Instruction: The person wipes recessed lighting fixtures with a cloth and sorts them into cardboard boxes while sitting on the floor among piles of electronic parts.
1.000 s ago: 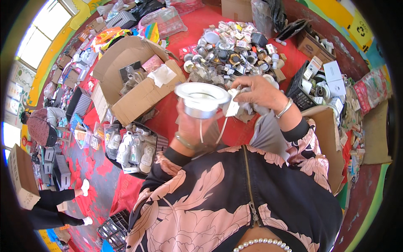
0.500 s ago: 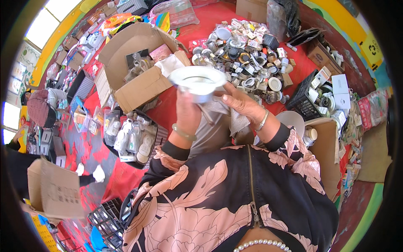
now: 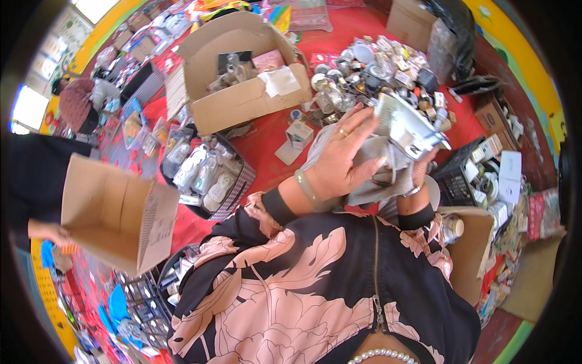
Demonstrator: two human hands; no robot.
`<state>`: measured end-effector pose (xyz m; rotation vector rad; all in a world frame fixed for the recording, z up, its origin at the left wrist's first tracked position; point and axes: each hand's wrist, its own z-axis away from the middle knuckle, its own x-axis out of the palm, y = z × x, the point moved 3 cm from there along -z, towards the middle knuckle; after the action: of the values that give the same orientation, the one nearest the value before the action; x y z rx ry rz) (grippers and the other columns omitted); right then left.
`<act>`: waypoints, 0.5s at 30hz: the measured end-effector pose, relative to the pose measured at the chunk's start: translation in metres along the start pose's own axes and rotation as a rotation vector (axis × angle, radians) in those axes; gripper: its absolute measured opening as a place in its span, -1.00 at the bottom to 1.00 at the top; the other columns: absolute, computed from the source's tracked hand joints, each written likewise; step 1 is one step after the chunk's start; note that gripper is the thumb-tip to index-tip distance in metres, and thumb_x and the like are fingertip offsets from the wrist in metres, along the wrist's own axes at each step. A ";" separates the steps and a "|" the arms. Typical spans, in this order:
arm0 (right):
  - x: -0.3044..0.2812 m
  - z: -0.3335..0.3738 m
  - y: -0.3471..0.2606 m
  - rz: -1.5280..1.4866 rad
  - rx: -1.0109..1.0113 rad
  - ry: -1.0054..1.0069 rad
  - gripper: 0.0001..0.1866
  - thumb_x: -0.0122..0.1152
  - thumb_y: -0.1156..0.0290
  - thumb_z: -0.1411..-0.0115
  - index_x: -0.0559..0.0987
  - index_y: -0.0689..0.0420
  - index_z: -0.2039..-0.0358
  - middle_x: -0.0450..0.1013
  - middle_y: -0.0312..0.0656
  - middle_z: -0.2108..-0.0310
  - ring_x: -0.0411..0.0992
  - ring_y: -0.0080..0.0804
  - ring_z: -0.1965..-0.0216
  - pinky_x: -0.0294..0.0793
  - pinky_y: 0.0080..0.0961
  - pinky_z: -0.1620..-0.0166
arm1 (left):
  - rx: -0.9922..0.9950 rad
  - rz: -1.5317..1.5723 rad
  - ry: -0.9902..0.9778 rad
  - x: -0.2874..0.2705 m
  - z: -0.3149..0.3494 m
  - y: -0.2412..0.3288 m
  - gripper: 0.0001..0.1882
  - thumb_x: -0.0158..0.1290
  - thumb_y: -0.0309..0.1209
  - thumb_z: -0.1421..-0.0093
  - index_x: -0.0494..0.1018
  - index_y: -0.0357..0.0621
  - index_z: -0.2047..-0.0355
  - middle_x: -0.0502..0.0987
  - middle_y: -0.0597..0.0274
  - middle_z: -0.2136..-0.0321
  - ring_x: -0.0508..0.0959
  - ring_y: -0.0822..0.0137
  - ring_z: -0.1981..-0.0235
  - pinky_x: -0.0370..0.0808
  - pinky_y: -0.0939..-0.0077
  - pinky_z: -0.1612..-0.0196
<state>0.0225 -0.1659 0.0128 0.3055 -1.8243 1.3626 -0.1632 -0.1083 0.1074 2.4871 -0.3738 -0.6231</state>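
A white-rimmed recessed downlight (image 3: 405,128) with a shiny metallic body is tilted on its side in front of me. My right hand (image 3: 421,170) grips it from below and behind, most of its fingers hidden. A grey cloth (image 3: 383,183) hangs bunched under the light, between my hands. My left hand (image 3: 344,156) is open, its fingers stretched out beside the light's left edge. Past my hands lies a heap of lamp parts and small boxes (image 3: 364,76) on the red floor covering.
A cardboard box (image 3: 242,109) stands at the far left, near a small open carton (image 3: 298,134). A basket of packaged items (image 3: 233,193) sits left of me. At left a person holds a carton (image 3: 109,206). A black crate (image 3: 458,176) and another carton (image 3: 470,255) are at right.
The downlight has moved right and turned from rim-up onto its side. My left hand has let go and opened. The person at left has brought the carton nearer and turned it.
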 end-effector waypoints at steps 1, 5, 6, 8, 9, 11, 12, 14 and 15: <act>-0.005 -0.002 -0.002 -0.021 -0.017 0.021 -0.10 0.04 -0.32 0.09 0.19 0.10 -0.10 0.27 -0.20 -0.02 0.30 -0.28 0.03 0.32 -0.34 0.00 | 0.076 -0.100 -0.004 -0.014 -0.002 0.006 -0.65 0.01 -0.40 -0.06 0.38 -0.34 0.16 0.31 -0.08 0.04 0.29 -0.05 -0.01 0.16 0.23 -0.09; -0.029 -0.005 -0.010 -0.026 -0.034 0.113 -0.10 0.03 -0.33 0.10 0.20 0.09 -0.09 0.29 -0.20 0.01 0.32 -0.28 0.06 0.36 -0.34 0.07 | 0.031 -0.803 0.188 -0.115 0.014 0.039 -0.78 0.12 -0.49 0.05 0.42 -0.33 0.37 0.44 -0.06 0.22 0.42 -0.07 0.17 0.32 0.16 0.06; -0.030 -0.006 -0.006 -0.039 -0.016 0.116 -0.10 0.02 -0.33 0.10 0.20 0.09 -0.09 0.29 -0.20 0.01 0.33 -0.28 0.07 0.37 -0.34 0.09 | -0.138 -1.004 0.372 -0.156 0.020 0.038 -0.60 0.13 -0.44 0.05 0.36 -0.34 0.18 0.33 -0.17 0.09 0.31 -0.11 0.04 0.23 0.14 -0.03; -0.036 -0.007 -0.009 -0.035 -0.011 0.138 -0.10 0.02 -0.34 0.10 0.20 0.08 -0.09 0.30 -0.20 0.02 0.34 -0.28 0.09 0.39 -0.35 0.12 | -0.254 -1.706 0.239 -0.219 0.039 0.059 -0.24 0.20 -0.19 0.11 0.15 -0.30 -0.05 0.15 -0.29 -0.03 0.16 -0.22 -0.06 0.05 0.02 -0.14; -0.035 -0.006 -0.009 -0.040 -0.006 0.140 -0.10 0.01 -0.34 0.10 0.20 0.08 -0.09 0.31 -0.20 0.03 0.35 -0.28 0.10 0.40 -0.35 0.14 | -0.438 -2.004 0.267 -0.246 0.057 0.063 -0.11 0.21 -0.03 0.18 0.13 -0.29 -0.07 0.12 -0.29 -0.05 0.13 -0.28 -0.07 0.07 -0.03 -0.13; -0.035 -0.005 -0.008 -0.055 0.010 0.145 -0.11 0.01 -0.35 0.10 0.20 0.08 -0.09 0.32 -0.20 0.04 0.36 -0.28 0.12 0.42 -0.35 0.17 | -0.956 -2.139 0.420 -0.284 0.105 0.066 0.10 0.23 0.07 0.25 -0.06 -0.30 -0.15 0.08 -0.31 -0.08 0.02 -0.31 -0.13 0.15 -0.06 -0.08; -0.037 -0.002 -0.010 -0.048 0.005 0.155 -0.11 0.00 -0.35 0.10 0.21 0.07 -0.08 0.32 -0.20 0.04 0.37 -0.28 0.13 0.43 -0.35 0.19 | -1.051 -2.019 0.536 -0.302 0.137 0.056 0.13 0.24 0.03 0.23 -0.13 -0.29 -0.17 0.11 -0.31 -0.05 0.07 -0.29 -0.11 0.16 0.01 -0.09; -0.037 0.000 -0.009 -0.051 0.021 0.161 -0.11 0.00 -0.35 0.10 0.21 0.07 -0.08 0.33 -0.21 0.05 0.38 -0.28 0.15 0.45 -0.35 0.22 | -1.089 -1.420 0.681 -0.361 0.219 0.019 0.19 0.28 -0.02 0.25 -0.18 -0.53 -0.12 0.22 -0.23 0.05 0.28 -0.03 0.02 0.27 0.17 0.01; -0.034 -0.002 -0.006 -0.049 0.034 0.149 -0.11 -0.01 -0.36 0.10 0.21 0.07 -0.08 0.34 -0.21 0.06 0.39 -0.27 0.16 0.46 -0.35 0.24 | -1.210 -1.171 0.632 -0.367 0.247 0.000 0.15 0.29 -0.03 0.25 -0.14 -0.56 -0.10 0.26 -0.21 0.10 0.32 0.01 0.07 0.29 0.20 0.04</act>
<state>0.0490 -0.1754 -0.0071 0.2583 -1.6622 1.3474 -0.6009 -0.0766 0.0523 1.3250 1.3606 -0.2377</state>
